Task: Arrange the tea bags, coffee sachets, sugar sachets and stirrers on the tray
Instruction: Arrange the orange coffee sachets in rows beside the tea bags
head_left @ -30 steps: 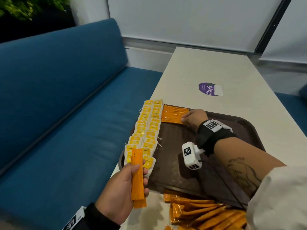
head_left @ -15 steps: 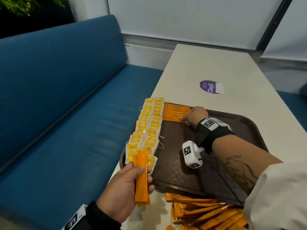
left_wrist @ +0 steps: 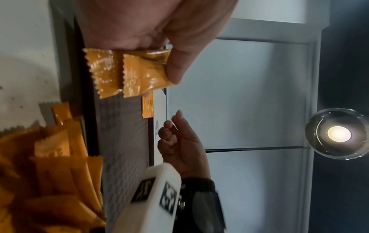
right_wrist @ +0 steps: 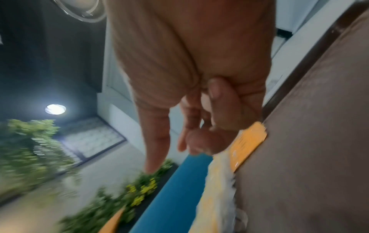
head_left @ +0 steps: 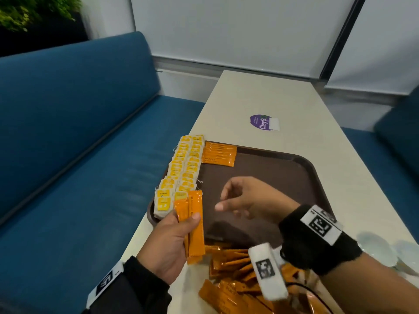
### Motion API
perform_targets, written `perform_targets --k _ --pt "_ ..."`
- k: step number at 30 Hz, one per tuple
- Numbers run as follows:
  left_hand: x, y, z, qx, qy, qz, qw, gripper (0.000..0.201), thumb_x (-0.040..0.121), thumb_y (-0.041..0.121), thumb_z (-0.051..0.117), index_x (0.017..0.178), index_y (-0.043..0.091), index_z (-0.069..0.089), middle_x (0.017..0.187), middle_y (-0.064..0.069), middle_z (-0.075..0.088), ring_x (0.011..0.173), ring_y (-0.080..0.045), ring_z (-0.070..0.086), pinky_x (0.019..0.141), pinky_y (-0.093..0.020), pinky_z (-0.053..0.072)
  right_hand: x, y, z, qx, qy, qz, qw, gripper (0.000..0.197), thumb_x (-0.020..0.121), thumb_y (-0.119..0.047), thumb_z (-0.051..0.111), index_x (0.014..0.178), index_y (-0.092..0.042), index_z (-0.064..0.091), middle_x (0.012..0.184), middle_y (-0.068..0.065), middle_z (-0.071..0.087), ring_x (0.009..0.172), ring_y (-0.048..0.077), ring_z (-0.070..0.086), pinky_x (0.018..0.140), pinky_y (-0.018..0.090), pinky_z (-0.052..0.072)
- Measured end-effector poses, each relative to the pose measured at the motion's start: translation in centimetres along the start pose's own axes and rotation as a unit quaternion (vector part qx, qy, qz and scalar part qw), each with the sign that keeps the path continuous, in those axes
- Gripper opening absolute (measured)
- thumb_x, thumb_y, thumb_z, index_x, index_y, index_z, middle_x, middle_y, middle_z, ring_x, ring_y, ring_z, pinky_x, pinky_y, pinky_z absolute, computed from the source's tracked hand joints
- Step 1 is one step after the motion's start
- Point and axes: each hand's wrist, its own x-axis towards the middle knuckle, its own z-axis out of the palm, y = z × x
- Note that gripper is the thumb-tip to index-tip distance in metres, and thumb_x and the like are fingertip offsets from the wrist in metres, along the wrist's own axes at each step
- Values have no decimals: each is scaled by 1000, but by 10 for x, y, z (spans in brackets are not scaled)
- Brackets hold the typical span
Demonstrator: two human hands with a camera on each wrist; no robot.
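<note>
Head view: coffee sachets (head_left: pixel 192 225) in left hand (head_left: pixel 169 248) grip; right hand (head_left: pixel 247 200) empty.

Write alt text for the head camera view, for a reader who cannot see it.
Seen from above, a person's left hand holds orange coffee sachets beside a brown tray, while the empty right hand hovers over it. Two rows of yellow tea bags line the tray's left edge, a neat sachet stack lies at its far corner, and loose sachets are piled on the table.
</note>
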Motion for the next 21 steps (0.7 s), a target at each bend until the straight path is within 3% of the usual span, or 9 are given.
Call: perform_targets --k 2,4,6,9,11,13,15,18,21 --pt "-3 -3 6 24 -12 11 1000 46 87 18 56 132 19 49 124 -5 62 114 -30 57 98 -55 43 -20 2 21 6 -7 -11 1000 28 76 -27 76 94 -16 58 79 -3 61 61 4 56 49 14 44" --pt "-6 -5 12 46 -32 24 998 41 77 22 61 118 22 58 115 -5 68 109 -28 60 97 -54 44 -31 6 34 57 26 -40 997 28 79 -27 73 101 -16 59 89 1 66 73 10 61 62 22 52" --pt "-9 -7 17 69 -49 33 996 37 70 22 63 107 16 64 101 -8 73 99 -27 66 90 -49 49 -38 9 38 151 42 -65 985 19 83 -16 69 100 -15 61 89 2 68 72 18 62 61 29 51" --pt "-13 -10 23 95 -55 54 992 19 68 17 64 86 11 63 77 -9 70 75 -22 68 70 -37 49 -47 13 32 265 33 -92 959 17 84 3 63 91 -11 60 76 4 64 52 12 56 47 19 45" --pt "-18 -11 29 108 -52 58 991 17 68 24 64 78 11 57 64 -3 62 60 -12 61 55 -28 47 -52 15 25 316 32 -114 941 20 78 9 63 80 -10 60 76 10 62 50 14 55 45 21 40" --pt "-21 -12 32 100 -43 51 993 27 68 36 60 79 11 57 55 3 52 46 -6 50 40 -19 40 -56 18 17 352 44 -143 924 19 69 7 58 66 -12 59 73 10 62 48 16 55 48 25 29" --pt "-22 -11 30 95 -37 34 994 37 65 41 60 87 11 61 60 0 46 50 -8 43 39 -16 35 -60 22 11 383 40 -174 907 19 67 4 56 60 -14 58 74 8 63 48 16 55 49 25 25" --pt "-21 -9 25 100 -50 21 993 31 67 27 66 93 11 65 62 -4 50 54 -12 45 41 -18 36 -63 28 8 392 42 -207 896 26 70 3 51 56 -16 59 79 6 63 54 14 55 45 23 31" --pt "-20 -6 24 99 -48 37 993 18 74 11 66 91 10 66 58 -5 52 50 -12 46 41 -18 38 -65 29 9 341 85 -191 916 33 76 2 46 56 -17 64 87 3 67 63 11 51 48 22 33"
